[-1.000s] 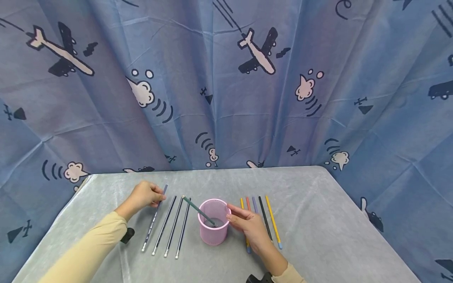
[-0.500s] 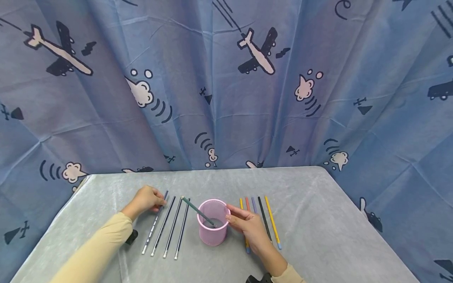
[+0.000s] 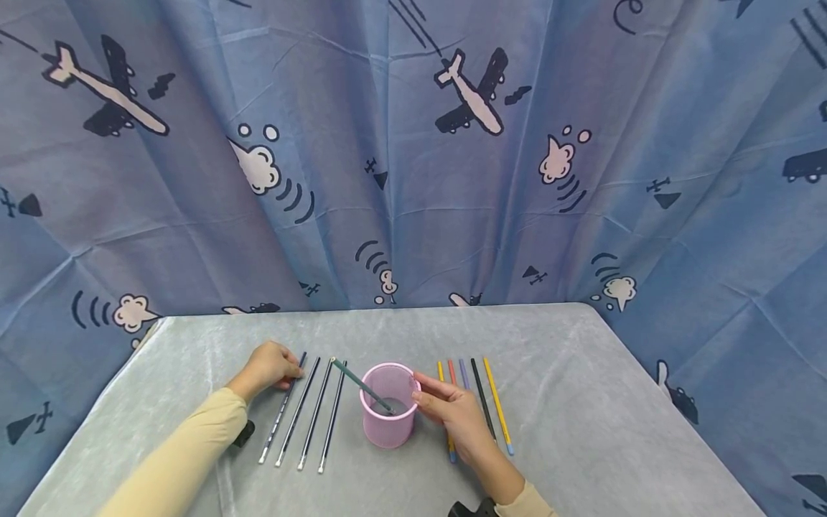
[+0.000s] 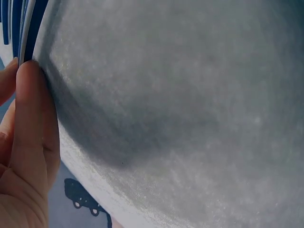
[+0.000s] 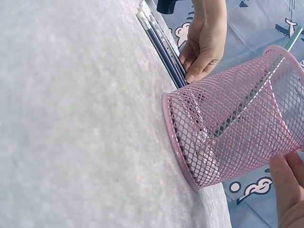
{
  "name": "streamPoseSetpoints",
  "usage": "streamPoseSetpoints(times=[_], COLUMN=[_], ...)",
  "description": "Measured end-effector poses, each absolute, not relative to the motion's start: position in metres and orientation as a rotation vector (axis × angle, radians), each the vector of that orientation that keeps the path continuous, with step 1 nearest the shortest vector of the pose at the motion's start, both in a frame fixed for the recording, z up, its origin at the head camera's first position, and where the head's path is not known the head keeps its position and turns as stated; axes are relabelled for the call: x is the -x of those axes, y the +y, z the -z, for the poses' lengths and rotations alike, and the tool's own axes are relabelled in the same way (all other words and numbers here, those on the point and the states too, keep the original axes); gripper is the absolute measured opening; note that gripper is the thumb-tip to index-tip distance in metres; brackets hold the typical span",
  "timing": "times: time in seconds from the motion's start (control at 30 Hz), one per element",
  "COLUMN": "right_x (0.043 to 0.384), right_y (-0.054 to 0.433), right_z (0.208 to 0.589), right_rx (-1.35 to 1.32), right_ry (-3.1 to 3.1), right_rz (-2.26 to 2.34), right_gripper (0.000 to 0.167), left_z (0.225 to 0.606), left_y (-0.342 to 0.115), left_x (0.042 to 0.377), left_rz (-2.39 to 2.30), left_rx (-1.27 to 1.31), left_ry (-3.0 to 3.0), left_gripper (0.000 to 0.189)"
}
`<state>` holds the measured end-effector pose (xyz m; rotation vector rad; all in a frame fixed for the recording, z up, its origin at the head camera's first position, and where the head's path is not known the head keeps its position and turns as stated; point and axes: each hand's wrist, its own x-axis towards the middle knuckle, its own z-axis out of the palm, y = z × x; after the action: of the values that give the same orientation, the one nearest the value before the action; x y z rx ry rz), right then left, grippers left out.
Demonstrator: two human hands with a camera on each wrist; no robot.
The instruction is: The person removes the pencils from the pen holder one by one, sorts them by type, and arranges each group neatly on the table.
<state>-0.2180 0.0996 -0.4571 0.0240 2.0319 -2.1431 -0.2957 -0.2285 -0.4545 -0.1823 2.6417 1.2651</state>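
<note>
My left hand point(image 3: 271, 368) pinches a dark blue pencil point(image 3: 276, 424) near its far end, between thumb and forefinger. This pencil is leftmost in a row of several dark blue pencils with white erasers toward me. In the left wrist view the fingertips point(image 4: 29, 71) meet on the pencil shaft. A pink mesh pen cup point(image 3: 388, 434) stands upright mid-table, one green pencil point(image 3: 362, 385) leaning inside it. My right hand point(image 3: 461, 420) holds the cup's right side at the rim, and the right wrist view shows its fingers point(image 5: 285, 183) against the mesh.
Right of the cup lie several pencils, among them a yellow one point(image 3: 499, 406) and a black one point(image 3: 483, 398); my right hand partly covers this group. A pale grey cloth covers the table point(image 3: 614, 431). Behind it hangs a blue curtain point(image 3: 413, 179) with airplane prints.
My left hand has moved slightly toward me and down with the pencil, whose far end now sits closer to level with the row. The right hand and cup have stayed in place.
</note>
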Motion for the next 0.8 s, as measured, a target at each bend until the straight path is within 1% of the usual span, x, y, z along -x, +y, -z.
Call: streamPoseSetpoints(times=[0.7,0.8], right_x=[0.2178,0.2173], right_y=[0.0997,0.0995], right_z=[0.4569,0.4569], right_rx=[-0.036,-0.038], right_ry=[2.044,2.049], right_rz=[2.137,2.137], right_gripper=[0.049,0.05], left_z=[0.4621,0.4584], left_y=[-0.2255,-0.2268], left_x=[0.2999,0.2983], left_rz=[-1.135,-1.117], left_rx=[0.208,0.195], left_ry=[2.737,2.777], left_gripper=[0.015,0.012])
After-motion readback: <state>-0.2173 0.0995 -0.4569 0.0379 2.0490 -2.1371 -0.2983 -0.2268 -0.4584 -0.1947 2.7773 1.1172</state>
